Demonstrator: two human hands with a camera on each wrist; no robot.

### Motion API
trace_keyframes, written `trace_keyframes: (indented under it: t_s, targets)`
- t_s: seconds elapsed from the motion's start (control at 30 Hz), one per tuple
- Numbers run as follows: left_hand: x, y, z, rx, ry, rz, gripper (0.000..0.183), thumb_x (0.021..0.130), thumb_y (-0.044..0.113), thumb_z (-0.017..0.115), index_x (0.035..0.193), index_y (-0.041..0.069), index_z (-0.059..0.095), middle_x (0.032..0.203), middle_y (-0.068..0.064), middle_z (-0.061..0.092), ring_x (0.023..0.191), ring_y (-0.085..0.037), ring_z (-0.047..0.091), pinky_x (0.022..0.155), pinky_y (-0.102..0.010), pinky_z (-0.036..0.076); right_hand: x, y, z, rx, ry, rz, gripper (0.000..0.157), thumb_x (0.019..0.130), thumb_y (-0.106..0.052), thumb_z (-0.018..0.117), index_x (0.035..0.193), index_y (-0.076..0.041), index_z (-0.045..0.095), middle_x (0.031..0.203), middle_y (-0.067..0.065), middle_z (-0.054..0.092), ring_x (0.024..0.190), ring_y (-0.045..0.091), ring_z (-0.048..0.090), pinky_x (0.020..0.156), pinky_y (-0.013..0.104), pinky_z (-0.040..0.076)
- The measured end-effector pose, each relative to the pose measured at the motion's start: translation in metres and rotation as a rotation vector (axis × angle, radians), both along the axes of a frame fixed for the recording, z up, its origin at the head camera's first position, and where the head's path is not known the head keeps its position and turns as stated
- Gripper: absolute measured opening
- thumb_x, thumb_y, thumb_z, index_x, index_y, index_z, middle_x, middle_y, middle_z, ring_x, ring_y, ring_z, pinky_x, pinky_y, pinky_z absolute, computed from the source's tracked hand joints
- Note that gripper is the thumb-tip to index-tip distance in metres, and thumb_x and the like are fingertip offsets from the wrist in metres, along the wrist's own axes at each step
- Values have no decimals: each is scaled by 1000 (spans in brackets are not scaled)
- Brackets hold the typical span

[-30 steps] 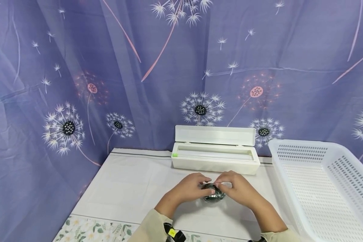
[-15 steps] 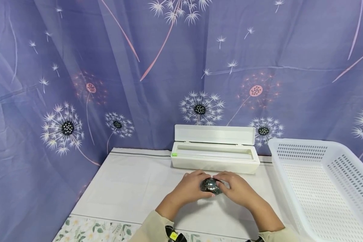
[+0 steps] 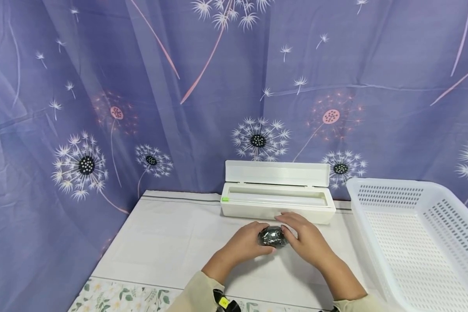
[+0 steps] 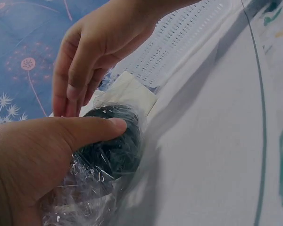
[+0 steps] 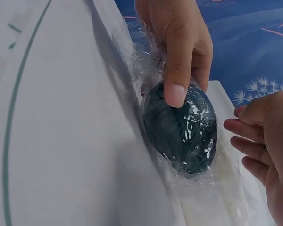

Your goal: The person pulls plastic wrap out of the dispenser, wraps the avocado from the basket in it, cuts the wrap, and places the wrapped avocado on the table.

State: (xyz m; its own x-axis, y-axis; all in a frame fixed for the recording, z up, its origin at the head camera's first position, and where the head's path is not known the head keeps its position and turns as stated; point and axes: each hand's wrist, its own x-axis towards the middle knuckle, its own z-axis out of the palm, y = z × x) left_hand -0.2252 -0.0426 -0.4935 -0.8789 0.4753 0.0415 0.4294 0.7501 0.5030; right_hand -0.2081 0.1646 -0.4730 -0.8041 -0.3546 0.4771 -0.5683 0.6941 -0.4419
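A dark green, smooth oval object point(image 3: 272, 237) is wrapped in clear cling film point(image 5: 148, 66) that crinkles and shines over it. Its exact kind does not show. My left hand point(image 3: 243, 243) grips one end, with the thumb point(image 5: 178, 82) lying across its top and the fingers round the far side. Loose film bunches under that palm in the left wrist view. At the other end is my right hand point(image 3: 307, 240), fingers bent loosely and apart from the oval object in the right wrist view. A white table point(image 3: 175, 242) lies beneath.
Behind the hands stands a white cling film dispenser point(image 3: 277, 213), its lid point(image 3: 277, 173) raised and a pale roll point(image 3: 277, 199) inside. A white perforated plastic basket point(image 3: 374, 255) sits at the right. A purple dandelion-print curtain point(image 3: 203, 143) hangs behind the table.
The right hand has drawn back from the top of the wrapped oval object, its fingers spreading away. The left hand keeps its grip, and more of the object's top shows.
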Motion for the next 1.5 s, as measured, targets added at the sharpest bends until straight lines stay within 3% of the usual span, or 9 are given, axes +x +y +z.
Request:
trace_keyframes:
  t_s: [0.3, 0.47, 0.63, 0.8, 0.93, 1.1, 1.27, 1.5]
  targets:
    - [1, -3, 7, 150, -27, -2, 65, 80, 59, 68, 135, 25, 55, 133, 5, 60, 122, -13, 57, 103, -35, 47, 4, -5, 1, -17, 7, 17, 32, 94, -18, 61, 126, -16, 64, 128, 8, 64, 121, 26, 60, 100, 47, 49]
    - [2, -3, 11, 225, -46, 8, 62, 80, 67, 63, 132, 33, 56, 130, 11, 61, 118, -9, 58, 100, -34, 48, 4, -8, 2, -28, -3, 24, 33, 99, -24, 55, 131, -18, 61, 130, 4, 63, 123, 24, 58, 102, 44, 47]
    - [5, 1, 16, 270, -77, 23, 66, 79, 74, 57, 130, 33, 58, 128, 13, 61, 118, -8, 58, 100, -34, 48, 5, -8, 2, -34, -20, 12, 35, 101, -27, 50, 135, -21, 57, 133, 0, 61, 127, 23, 54, 106, 46, 43]
    - [7, 4, 21, 295, -51, 16, 63, 80, 74, 55, 126, 31, 60, 124, 13, 64, 115, -7, 59, 98, -32, 49, 3, -7, 3, -61, -7, 1, 34, 101, -26, 48, 132, -18, 59, 133, 3, 61, 129, 25, 51, 111, 49, 33]
    - [10, 6, 23, 297, -39, 33, 65, 80, 74, 55, 126, 28, 61, 123, 10, 65, 113, -7, 60, 97, -31, 50, 1, -7, 2, -113, -8, -10, 32, 103, -23, 44, 128, -16, 62, 130, 5, 62, 128, 26, 52, 110, 47, 33]
    - [15, 7, 28, 296, -33, 47, 72, 80, 75, 54, 131, 24, 58, 126, 6, 63, 114, -9, 59, 96, -32, 50, 0, -9, 3, -199, -71, -31, 35, 105, -24, 36, 123, -15, 65, 124, -1, 65, 122, 21, 56, 104, 44, 40]
    - [15, 7, 28, 291, 7, 30, 70, 80, 72, 58, 133, 26, 57, 117, 10, 62, 99, -3, 58, 86, -25, 50, 1, -10, 3, -246, -184, -78, 41, 106, -32, 30, 120, -18, 66, 118, -6, 67, 115, 16, 61, 95, 42, 49]
    - [13, 5, 25, 297, 35, -10, 65, 81, 65, 63, 136, 32, 53, 112, 13, 59, 94, -1, 55, 84, -23, 49, 0, -6, -1, -279, -339, -114, 45, 106, -41, 25, 119, -25, 65, 120, -6, 68, 118, 19, 61, 98, 47, 49]
